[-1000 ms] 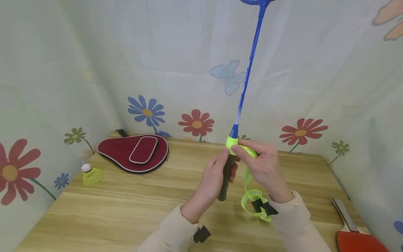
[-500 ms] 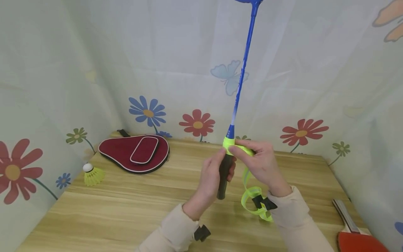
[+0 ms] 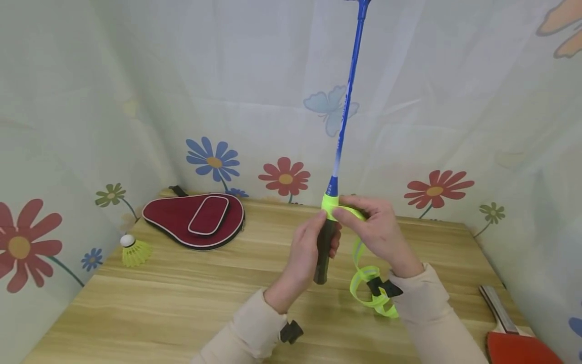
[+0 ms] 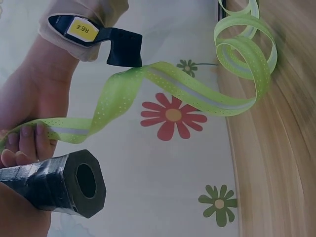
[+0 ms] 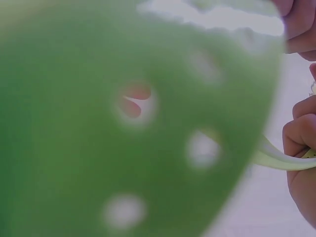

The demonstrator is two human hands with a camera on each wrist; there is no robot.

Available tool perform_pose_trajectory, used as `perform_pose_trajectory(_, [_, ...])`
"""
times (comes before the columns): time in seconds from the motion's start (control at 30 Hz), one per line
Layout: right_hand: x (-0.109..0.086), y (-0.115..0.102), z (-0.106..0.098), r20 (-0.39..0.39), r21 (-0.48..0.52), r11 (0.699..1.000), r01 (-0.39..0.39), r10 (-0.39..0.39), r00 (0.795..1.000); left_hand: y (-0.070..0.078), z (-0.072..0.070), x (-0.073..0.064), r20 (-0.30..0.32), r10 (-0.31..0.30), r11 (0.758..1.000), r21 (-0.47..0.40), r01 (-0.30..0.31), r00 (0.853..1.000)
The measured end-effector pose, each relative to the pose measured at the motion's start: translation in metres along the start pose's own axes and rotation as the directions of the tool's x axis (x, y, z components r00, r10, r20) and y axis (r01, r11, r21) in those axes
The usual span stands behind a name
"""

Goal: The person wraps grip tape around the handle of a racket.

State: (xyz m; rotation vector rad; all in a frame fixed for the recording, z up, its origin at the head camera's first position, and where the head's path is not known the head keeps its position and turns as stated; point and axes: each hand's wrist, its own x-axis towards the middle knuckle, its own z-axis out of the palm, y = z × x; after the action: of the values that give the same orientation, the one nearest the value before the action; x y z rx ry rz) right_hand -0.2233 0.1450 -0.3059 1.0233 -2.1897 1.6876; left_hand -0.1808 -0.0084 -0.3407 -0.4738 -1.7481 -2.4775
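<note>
In the head view, a blue badminton racket [image 3: 347,101] stands nearly upright, its head beyond the top edge. My left hand [image 3: 304,247] grips its dark handle [image 3: 322,268]. Bright yellow-green perforated grip tape [image 3: 330,205] wraps the top of the handle. My right hand [image 3: 379,225] pinches the tape beside the wrap, thumb against it. From there the loose tape hangs in curls towards the table. The left wrist view has the handle's hollow butt [image 4: 86,182] and the twisting tape [image 4: 118,94]. Blurred tape [image 5: 148,168] covers most of the right wrist view.
A maroon paddle case [image 3: 195,222] lies at the table's back left, with a yellow shuttlecock [image 3: 134,252] near it. At the front right is a red table tennis bat [image 3: 518,349]. Flowered curtain [image 3: 254,76] surrounds the wooden table [image 3: 182,303].
The racket has tilted slightly, its upper shaft shifting left. Both hands have moved a little left with it, keeping their holds. The hanging tape has swung slightly.
</note>
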Motion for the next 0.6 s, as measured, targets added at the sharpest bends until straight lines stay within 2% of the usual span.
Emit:
perform_pose_trajectory(0.13, [0.0001, -0.0027, -0.0036, 0.023, 0.0, 1.0, 0.0, 0.0, 1.0, 0.0011, 0.0024, 0.0016, -0.013, -0.014, 1.0, -0.006, 0.014, 1.0])
perform_pose_trajectory(0.27, [0.0016, -0.0061, -0.0071, 0.029, -0.028, 0.999, 0.028, -0.027, 0.999, 0.0029, 0.0051, 0.0036, -0.022, -0.018, 0.999, -0.049, 0.017, 1.0])
perform_pose_trajectory(0.43, [0.0023, -0.0071, -0.0095, 0.054, -0.036, 0.999, 0.037, -0.035, 0.998, 0.0047, 0.0064, 0.0028, -0.004, -0.042, 0.995, -0.095, 0.042, 0.999])
perform_pose_trajectory(0.6, [0.0041, -0.0046, -0.0081, 0.086, -0.012, 0.999, 0.042, -0.041, 0.995, 0.0056, 0.0038, 0.0027, 0.011, -0.067, 0.993, -0.098, 0.068, 0.998])
